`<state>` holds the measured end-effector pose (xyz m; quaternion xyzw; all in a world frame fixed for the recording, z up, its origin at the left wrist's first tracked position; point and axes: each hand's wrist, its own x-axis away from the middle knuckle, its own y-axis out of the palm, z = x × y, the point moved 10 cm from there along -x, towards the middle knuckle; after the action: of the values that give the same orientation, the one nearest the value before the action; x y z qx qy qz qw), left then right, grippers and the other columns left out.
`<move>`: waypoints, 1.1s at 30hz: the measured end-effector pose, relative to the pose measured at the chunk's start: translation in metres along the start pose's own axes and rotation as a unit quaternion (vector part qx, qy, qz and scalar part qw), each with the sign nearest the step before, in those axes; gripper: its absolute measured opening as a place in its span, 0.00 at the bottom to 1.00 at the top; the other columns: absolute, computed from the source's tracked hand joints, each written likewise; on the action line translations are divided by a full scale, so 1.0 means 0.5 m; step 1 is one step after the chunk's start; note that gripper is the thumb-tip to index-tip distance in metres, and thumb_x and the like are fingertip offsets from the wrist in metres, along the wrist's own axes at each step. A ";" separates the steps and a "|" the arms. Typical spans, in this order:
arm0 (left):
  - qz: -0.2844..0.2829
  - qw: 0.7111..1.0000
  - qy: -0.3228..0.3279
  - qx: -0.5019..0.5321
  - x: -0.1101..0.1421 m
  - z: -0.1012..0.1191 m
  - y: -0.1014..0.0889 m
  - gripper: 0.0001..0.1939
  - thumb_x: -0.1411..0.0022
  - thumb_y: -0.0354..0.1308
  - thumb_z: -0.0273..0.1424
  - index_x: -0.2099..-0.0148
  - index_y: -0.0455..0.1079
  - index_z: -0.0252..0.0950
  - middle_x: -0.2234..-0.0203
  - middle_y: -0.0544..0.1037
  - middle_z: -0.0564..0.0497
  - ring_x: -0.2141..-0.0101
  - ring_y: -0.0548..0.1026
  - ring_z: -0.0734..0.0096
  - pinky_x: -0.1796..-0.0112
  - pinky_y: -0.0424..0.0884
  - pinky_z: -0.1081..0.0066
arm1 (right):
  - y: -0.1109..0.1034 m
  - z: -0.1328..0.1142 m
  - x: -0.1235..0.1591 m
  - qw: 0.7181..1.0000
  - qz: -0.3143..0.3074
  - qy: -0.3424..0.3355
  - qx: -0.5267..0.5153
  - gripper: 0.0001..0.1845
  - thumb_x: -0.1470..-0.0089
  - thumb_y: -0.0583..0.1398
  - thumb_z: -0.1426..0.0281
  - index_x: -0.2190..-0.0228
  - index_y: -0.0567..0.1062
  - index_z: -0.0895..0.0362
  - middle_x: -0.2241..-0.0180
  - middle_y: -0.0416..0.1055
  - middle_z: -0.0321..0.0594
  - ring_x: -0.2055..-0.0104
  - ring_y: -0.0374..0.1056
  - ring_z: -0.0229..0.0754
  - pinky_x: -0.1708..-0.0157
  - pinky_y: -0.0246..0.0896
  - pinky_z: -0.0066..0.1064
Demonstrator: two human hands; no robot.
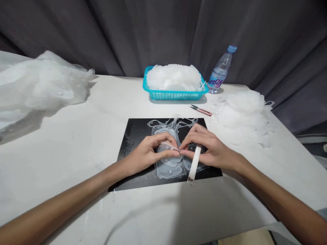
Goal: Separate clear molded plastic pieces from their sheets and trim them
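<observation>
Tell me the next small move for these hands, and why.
Probably steady the plastic piece with the left hand and gently tug its edge with the right hand: both hands' fingertips meet at that edge, above the black mat, while the white strip sits between the right hand's fingers.

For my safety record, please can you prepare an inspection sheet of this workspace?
Surface: white table, black mat on it.
Job's things: clear sheets on the mat; one piece held above them.
Clutter: basket with white heap inside, bottle, snips, left pile, right pile.
Hands: left hand and right hand pinch the piece; right also holds white strip.
Cables: nothing seen.
Surroundings: dark curtain behind table.
</observation>
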<state>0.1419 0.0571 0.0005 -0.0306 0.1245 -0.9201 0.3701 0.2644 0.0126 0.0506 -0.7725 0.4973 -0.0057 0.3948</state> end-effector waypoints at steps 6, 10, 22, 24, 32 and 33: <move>0.012 0.999 -0.012 -0.028 0.006 -0.007 -0.007 0.13 0.30 0.64 0.42 0.57 0.79 0.38 0.63 0.81 0.50 0.64 0.76 0.68 0.63 0.72 0.71 | -0.010 -0.002 -0.002 1.000 0.006 -0.010 0.027 0.03 0.32 0.64 0.66 0.58 0.78 0.51 0.62 0.78 0.42 0.57 0.68 0.48 0.59 0.68 0.41; 0.016 0.999 -0.027 -0.022 0.013 -0.032 -0.013 0.14 0.30 0.64 0.44 0.58 0.77 0.37 0.63 0.82 0.49 0.64 0.77 0.67 0.63 0.72 0.70 | -0.011 -0.006 -0.004 0.998 0.001 -0.016 0.067 0.03 0.29 0.61 0.67 0.59 0.76 0.52 0.62 0.77 0.42 0.57 0.67 0.48 0.58 0.67 0.41; 0.029 0.984 0.030 -0.172 0.006 0.002 -0.029 0.13 0.25 0.59 0.43 0.45 0.72 0.42 0.51 0.80 0.49 0.49 0.77 0.60 0.47 0.70 0.61 | -0.087 0.058 0.000 0.985 0.097 0.036 0.141 0.03 0.28 0.57 0.69 0.59 0.70 0.52 0.61 0.75 0.43 0.60 0.70 0.46 0.60 0.66 0.38; 0.006 0.969 0.042 -0.245 0.008 0.007 -0.033 0.19 0.27 0.61 0.45 0.40 0.69 0.43 0.44 0.77 0.47 0.43 0.74 0.55 0.40 0.67 0.56 | -0.155 0.090 0.016 0.967 0.190 0.079 0.150 0.02 0.30 0.58 0.68 0.60 0.70 0.52 0.63 0.75 0.40 0.63 0.70 0.44 0.61 0.65 0.36; -0.068 0.901 0.089 -0.418 0.023 0.000 -0.034 0.29 0.28 0.58 0.53 0.34 0.66 0.42 0.31 0.69 0.43 0.34 0.69 0.48 0.35 0.64 0.50 | -0.407 0.160 0.175 0.790 0.520 0.210 0.250 0.06 0.38 0.62 0.66 0.63 0.70 0.53 0.71 0.73 0.36 0.69 0.71 0.44 0.65 0.61 0.35; -0.067 0.896 0.096 -0.428 0.023 0.001 -0.033 0.29 0.28 0.57 0.54 0.35 0.66 0.41 0.31 0.69 0.43 0.34 0.69 0.49 0.35 0.65 0.51 | -0.422 0.171 0.194 0.767 0.530 0.245 0.267 0.06 0.39 0.63 0.67 0.64 0.70 0.53 0.71 0.74 0.37 0.69 0.71 0.45 0.63 0.61 0.36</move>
<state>0.1226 0.0606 0.0046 -0.1056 0.5390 -0.7990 0.2446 0.5088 0.0300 0.0846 -0.2216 0.8860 -0.1167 0.3902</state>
